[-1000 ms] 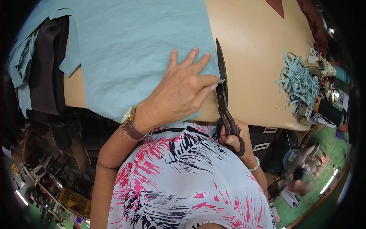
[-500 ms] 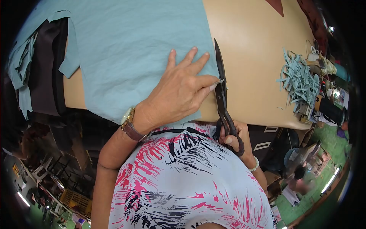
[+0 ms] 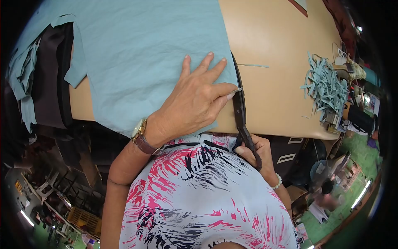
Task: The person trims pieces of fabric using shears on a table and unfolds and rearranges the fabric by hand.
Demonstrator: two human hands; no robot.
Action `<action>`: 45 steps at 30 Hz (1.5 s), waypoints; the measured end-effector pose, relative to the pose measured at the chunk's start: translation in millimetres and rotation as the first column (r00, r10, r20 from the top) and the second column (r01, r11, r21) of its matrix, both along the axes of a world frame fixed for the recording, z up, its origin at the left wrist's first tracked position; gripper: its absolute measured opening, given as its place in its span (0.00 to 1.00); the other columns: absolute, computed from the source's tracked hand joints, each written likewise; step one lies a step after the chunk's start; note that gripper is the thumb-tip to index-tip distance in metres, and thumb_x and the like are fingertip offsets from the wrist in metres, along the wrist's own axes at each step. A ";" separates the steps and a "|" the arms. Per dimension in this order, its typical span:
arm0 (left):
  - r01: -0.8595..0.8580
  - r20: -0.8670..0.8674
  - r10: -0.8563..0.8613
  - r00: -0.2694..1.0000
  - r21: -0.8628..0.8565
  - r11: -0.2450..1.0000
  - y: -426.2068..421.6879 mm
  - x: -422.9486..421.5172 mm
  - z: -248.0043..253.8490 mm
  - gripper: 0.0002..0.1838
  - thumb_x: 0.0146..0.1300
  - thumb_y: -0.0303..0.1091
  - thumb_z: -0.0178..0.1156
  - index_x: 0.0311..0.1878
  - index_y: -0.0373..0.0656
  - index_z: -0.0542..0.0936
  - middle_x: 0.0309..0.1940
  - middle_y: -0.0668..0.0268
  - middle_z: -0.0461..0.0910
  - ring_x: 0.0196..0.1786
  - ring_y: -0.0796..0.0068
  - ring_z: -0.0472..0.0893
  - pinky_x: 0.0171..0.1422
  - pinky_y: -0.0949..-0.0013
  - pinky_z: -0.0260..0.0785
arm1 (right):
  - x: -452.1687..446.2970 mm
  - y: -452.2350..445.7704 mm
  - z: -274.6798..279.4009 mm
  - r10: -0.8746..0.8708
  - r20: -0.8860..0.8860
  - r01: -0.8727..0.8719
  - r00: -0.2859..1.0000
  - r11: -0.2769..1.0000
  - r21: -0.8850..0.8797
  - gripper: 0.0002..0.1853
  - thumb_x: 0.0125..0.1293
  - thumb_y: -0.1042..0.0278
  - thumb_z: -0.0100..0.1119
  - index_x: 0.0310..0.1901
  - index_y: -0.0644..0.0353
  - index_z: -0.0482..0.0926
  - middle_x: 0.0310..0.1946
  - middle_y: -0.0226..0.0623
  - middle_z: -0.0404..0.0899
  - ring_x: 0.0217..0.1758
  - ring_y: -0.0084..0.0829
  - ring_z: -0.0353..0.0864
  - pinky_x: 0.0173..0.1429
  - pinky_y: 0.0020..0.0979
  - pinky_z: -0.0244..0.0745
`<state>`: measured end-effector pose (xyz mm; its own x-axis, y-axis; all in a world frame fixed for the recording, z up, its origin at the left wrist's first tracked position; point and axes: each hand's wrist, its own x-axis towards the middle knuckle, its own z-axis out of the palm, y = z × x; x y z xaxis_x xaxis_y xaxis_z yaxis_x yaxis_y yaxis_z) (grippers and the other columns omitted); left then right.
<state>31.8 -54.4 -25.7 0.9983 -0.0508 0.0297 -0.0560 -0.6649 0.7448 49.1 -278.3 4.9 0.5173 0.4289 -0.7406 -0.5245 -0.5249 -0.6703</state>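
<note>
My left hand (image 3: 195, 97) lies flat on a large light blue cloth (image 3: 145, 45). Three of its fingers are spread, while the thumb and index fingertip come close together by the cloth's right edge. Large dark scissors (image 3: 240, 106) are in my right hand (image 3: 259, 151), at the near table edge. Their blades look closed and run along the cloth edge, just beside my left fingertips. A thin blue strip (image 3: 253, 65) rests on the table to the right of the blade tips.
On the right of the tan table (image 3: 277, 95) is a heap of blue cloth strips (image 3: 325, 85) beside assorted items. More blue cloth (image 3: 27, 83) hangs over a dark chair-like shape (image 3: 52, 79) at left. A reddish-brown piece (image 3: 299, 7) lies at the far edge. Another person (image 3: 327, 195) is blurred at lower right.
The scissor blades have closed from slightly apart, and their tips now meet the cloth edge. A thin blue strip has appeared on the table. My left hand stays about where it was.
</note>
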 end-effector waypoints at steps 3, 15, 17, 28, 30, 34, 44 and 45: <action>0.001 0.008 -0.001 1.000 0.002 1.000 0.5 0.1 0.2 0.12 0.60 0.33 0.52 0.46 0.46 0.79 0.61 0.51 0.63 0.68 0.48 0.55 0.67 0.38 0.36 | -1.0 -2.0 -3.6 0.007 0.025 -0.008 1.000 0.999 0.045 0.13 0.49 0.68 0.67 0.22 0.62 0.70 0.17 0.21 0.65 0.21 0.12 0.60 0.24 0.18 0.54; 0.038 0.027 -0.036 0.999 -0.044 0.998 0.9 -6.8 4.2 0.10 0.58 0.32 0.55 0.42 0.45 0.79 0.61 0.53 0.64 0.67 0.48 0.57 0.65 0.35 0.38 | 15.9 16.6 -1.9 -0.043 -0.033 0.048 0.999 0.979 0.197 0.18 0.49 0.58 0.67 0.25 0.64 0.70 0.17 0.29 0.69 0.17 0.18 0.70 0.22 0.19 0.64; 0.042 0.024 -0.041 0.999 -0.062 0.997 1.1 -8.4 4.7 0.10 0.58 0.32 0.55 0.42 0.45 0.80 0.61 0.53 0.65 0.67 0.48 0.57 0.65 0.35 0.39 | 15.9 17.2 -3.8 -0.038 -0.019 0.041 0.999 0.978 0.207 0.19 0.50 0.57 0.66 0.25 0.64 0.70 0.17 0.29 0.69 0.17 0.18 0.70 0.21 0.19 0.65; 0.054 0.024 -0.052 0.998 -0.112 0.992 4.8 -9.4 5.4 0.10 0.58 0.31 0.55 0.42 0.45 0.80 0.60 0.52 0.65 0.67 0.49 0.56 0.66 0.35 0.38 | 12.4 17.9 -6.0 -0.048 -0.006 0.048 0.999 0.980 0.196 0.18 0.51 0.58 0.65 0.23 0.64 0.70 0.13 0.29 0.69 0.15 0.18 0.68 0.21 0.19 0.62; 0.053 0.024 -0.051 0.998 -0.113 0.992 5.0 -10.0 5.3 0.10 0.58 0.31 0.55 0.42 0.45 0.80 0.61 0.52 0.65 0.67 0.49 0.56 0.66 0.35 0.38 | 11.4 18.0 -6.3 -0.049 -0.007 0.050 0.999 0.978 0.204 0.17 0.51 0.58 0.65 0.23 0.63 0.70 0.14 0.29 0.69 0.15 0.18 0.68 0.20 0.19 0.62; 0.051 0.023 -0.048 0.999 -0.118 0.992 5.2 -10.2 4.9 0.10 0.58 0.31 0.55 0.42 0.45 0.80 0.61 0.52 0.65 0.67 0.49 0.56 0.66 0.35 0.37 | 9.8 15.6 -7.8 -0.053 -0.014 0.054 0.999 0.977 0.207 0.16 0.52 0.59 0.64 0.23 0.63 0.70 0.14 0.29 0.69 0.16 0.18 0.67 0.20 0.19 0.61; 0.056 0.014 -0.055 0.998 -0.132 0.990 6.2 -10.7 5.1 0.10 0.57 0.31 0.55 0.42 0.45 0.80 0.61 0.53 0.64 0.68 0.50 0.56 0.66 0.35 0.36 | 7.7 14.2 -5.0 -0.053 -0.016 0.054 0.998 0.989 0.138 0.15 0.51 0.63 0.65 0.23 0.62 0.70 0.13 0.26 0.68 0.15 0.16 0.66 0.19 0.18 0.58; 0.056 0.013 -0.055 0.998 -0.134 0.989 6.4 -10.9 5.4 0.10 0.57 0.31 0.55 0.42 0.45 0.80 0.61 0.53 0.64 0.68 0.50 0.56 0.66 0.36 0.36 | 7.7 14.8 -3.8 -0.058 -0.024 0.060 0.998 0.990 0.129 0.14 0.51 0.64 0.65 0.23 0.62 0.70 0.13 0.26 0.68 0.15 0.15 0.66 0.19 0.17 0.58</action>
<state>20.9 -48.0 -20.3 0.9936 -0.1014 0.0494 -0.0977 -0.5547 0.8263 56.7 -263.5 1.0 0.5300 0.4909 -0.6914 -0.5662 -0.4021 -0.7195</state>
